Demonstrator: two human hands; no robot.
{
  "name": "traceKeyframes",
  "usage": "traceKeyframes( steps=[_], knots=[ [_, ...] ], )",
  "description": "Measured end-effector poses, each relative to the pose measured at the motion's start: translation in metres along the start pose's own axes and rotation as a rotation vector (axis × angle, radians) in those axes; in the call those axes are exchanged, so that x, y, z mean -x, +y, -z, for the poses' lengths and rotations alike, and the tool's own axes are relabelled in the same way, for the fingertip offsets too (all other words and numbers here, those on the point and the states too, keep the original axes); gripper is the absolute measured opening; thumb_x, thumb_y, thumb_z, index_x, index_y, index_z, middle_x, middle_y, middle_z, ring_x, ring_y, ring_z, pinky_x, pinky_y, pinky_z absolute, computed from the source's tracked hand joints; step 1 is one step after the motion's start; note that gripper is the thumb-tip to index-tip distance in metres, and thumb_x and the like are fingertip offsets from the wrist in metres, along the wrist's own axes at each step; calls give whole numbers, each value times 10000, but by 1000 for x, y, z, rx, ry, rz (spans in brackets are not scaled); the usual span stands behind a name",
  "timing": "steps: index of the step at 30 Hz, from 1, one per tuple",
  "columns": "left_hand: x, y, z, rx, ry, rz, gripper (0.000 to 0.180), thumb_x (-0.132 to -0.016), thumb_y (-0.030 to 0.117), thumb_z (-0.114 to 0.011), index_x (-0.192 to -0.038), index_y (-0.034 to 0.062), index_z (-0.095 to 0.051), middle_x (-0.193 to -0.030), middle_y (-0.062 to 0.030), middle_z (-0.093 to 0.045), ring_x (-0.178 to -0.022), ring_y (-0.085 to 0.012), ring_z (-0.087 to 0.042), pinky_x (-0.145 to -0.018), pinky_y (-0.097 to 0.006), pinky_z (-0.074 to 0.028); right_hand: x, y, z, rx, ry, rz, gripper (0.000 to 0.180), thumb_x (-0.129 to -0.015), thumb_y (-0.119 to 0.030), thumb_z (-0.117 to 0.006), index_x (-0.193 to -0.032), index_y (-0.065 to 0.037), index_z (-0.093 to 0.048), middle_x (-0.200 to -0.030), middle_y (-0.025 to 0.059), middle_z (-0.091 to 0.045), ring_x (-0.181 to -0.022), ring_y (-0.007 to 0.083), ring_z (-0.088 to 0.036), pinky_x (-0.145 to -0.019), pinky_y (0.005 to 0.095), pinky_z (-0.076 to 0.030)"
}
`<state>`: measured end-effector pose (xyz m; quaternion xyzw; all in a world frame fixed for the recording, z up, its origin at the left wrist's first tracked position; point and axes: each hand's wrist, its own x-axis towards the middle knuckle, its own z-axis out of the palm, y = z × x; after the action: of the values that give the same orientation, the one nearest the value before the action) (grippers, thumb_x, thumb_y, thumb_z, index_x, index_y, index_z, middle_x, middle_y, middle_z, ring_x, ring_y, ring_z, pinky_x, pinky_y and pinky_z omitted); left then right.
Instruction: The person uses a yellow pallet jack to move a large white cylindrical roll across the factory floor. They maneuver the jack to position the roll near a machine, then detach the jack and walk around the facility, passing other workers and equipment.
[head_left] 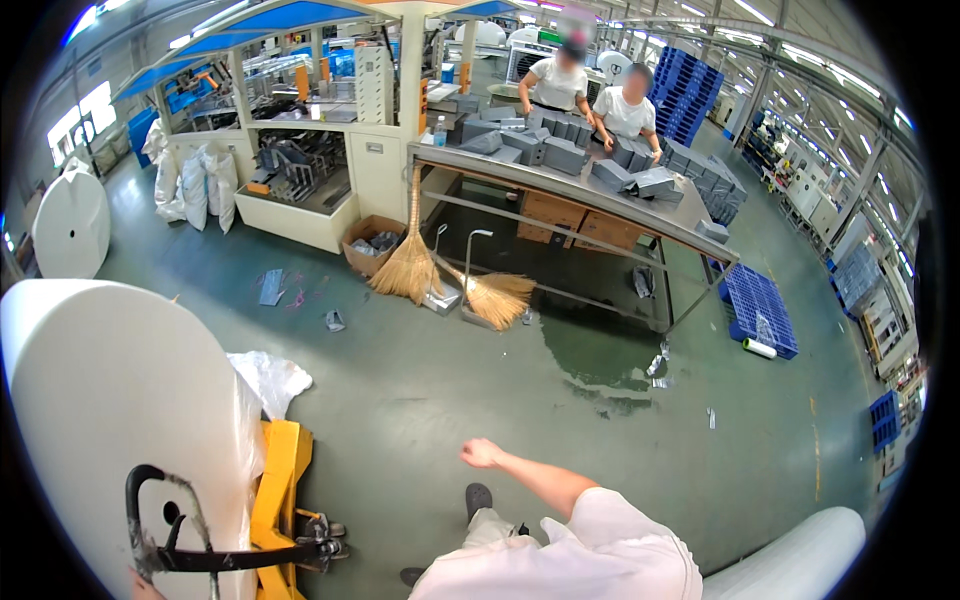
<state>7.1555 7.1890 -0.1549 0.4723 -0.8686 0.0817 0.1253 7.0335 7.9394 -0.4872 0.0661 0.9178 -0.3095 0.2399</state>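
At the lower left, part of my left hand (145, 587) shows at the picture's rim, closed on the black handle (150, 520) of a yellow pallet jack (283, 480). Most of that hand is cut off. Right beside the jack stands a huge white paper roll (110, 390) on its side, with loose clear plastic wrap (270, 380) at its edge. My right hand (482, 453) hangs out in front of my body over the green floor. Its fingers are curled in, and nothing shows in them.
Ahead are a long metal table (560, 170) stacked with grey packs, two straw brooms (405, 265), dustpans and a cardboard box (372, 245). Two people work behind the table. A wet patch (590, 350) and scraps mark the floor. Blue pallet (757, 310) right; another white roll (790, 560) lower right.
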Motion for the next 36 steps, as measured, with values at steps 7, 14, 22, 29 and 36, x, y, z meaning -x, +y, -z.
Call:
traceKeyframes(
  steps=[7, 14, 22, 29, 36],
  knots=[
    [-39, -53, -38, 49, 0, -125, 441, -921, 414, -459, -999, 37, -673, -912, -158, -671, -829, -337, -648, -706, -478, -502, -21, -377, -57, -87, 143, 674, 461, -917, -370, -525, -1220, -24, -496, -1051, 206, -616, -984, 361, -597, -844, 454, -473],
    [-41, -71, -31, -13, 53, -227, 370, -906, 378, -511, -1046, 70, -661, -943, -102, -673, -842, -295, -649, -711, -455, -510, 47, -658, -102, -313, 219, 1146, 518, -919, -390, -521, -1287, -33, -450, -1254, 212, -447, -1185, 375, -447, -1018, 434, -372],
    [-113, -121, -118, 115, 703, -419, 249, -904, 327, -529, -973, 126, -658, -842, -42, -671, -612, -259, -626, -460, -380, -464, 50, -676, -129, -140, 504, 1440, 515, -711, -510, -696, -645, -70, -436, -545, 95, -470, -510, 338, -498, -474, 401, -383],
    [-107, -81, -47, 369, 700, -420, 190, -887, 248, -583, -872, 87, -683, -713, -112, -655, -577, -305, -616, -516, -420, -490, 55, -675, -134, -158, 559, 1421, 577, -677, -542, -701, -600, -56, -400, -499, 76, -413, -424, 309, -433, -401, 379, -331],
    [-113, -79, -62, 428, 637, -377, 217, -880, 237, -569, -875, 55, -686, -780, -145, -673, -666, -322, -644, -593, -439, -509, 48, -679, -131, -238, 497, 1405, 567, -663, -506, -724, -600, -53, -388, -501, 77, -412, -430, 316, -436, -404, 380, -327]
  ],
)
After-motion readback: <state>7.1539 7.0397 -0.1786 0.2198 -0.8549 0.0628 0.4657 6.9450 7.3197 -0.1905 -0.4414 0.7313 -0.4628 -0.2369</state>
